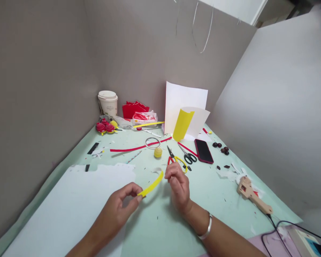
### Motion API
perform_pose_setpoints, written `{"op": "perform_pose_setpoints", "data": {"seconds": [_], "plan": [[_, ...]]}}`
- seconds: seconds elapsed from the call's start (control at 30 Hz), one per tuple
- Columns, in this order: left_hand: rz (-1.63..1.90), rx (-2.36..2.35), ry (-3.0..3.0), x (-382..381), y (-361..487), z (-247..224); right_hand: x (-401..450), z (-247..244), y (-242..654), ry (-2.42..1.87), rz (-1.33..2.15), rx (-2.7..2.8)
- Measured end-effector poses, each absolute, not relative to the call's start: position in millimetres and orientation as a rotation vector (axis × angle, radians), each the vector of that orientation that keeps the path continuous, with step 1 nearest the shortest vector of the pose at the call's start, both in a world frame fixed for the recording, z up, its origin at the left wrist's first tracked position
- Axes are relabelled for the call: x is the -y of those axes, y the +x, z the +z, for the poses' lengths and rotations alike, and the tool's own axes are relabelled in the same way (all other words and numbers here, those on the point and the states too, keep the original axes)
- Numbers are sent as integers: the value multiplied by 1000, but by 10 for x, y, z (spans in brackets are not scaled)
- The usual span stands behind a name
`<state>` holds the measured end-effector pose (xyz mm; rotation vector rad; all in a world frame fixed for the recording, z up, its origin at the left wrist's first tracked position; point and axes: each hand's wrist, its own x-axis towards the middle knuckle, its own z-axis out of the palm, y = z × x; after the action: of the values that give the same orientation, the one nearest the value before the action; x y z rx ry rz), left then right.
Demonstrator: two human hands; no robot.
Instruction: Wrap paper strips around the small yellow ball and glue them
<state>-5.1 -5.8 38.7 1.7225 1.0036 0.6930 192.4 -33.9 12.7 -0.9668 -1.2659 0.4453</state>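
Observation:
Pinched between the thumb and fingers of my left hand is one end of a yellow ribbed paper strip. The strip curves up and to the right, its free end close to the fingertips of my right hand. Those fingers are curled in, with a small gap to the strip and nothing visible in them. Behind my right hand lie scissors with red and yellow handles, partly hidden. A rolled yellow paper ball sits just beyond the strip.
Black-handled scissors and a phone lie right of centre. A glue gun with a cord is at the right. White card covers the left front. A lidded cup and red paper balls stand at the back left.

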Motion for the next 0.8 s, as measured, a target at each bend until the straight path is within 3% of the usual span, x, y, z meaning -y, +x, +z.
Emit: {"op": "perform_pose_setpoints", "data": {"seconds": [0.07,0.23,0.5,0.8], "plan": [[665,-904,1756,82,-61,405,387,164,1916,-972,319,1484],[715,-847,1713,83,-63,403,428,181,1821,-915,424,1890],[762,-1061,1669,-29,-94,368,388,177,1836,-1170,434,1855],[709,-1267,1629,-55,-34,327,359,467,1974,-1637,839,1854]]}}
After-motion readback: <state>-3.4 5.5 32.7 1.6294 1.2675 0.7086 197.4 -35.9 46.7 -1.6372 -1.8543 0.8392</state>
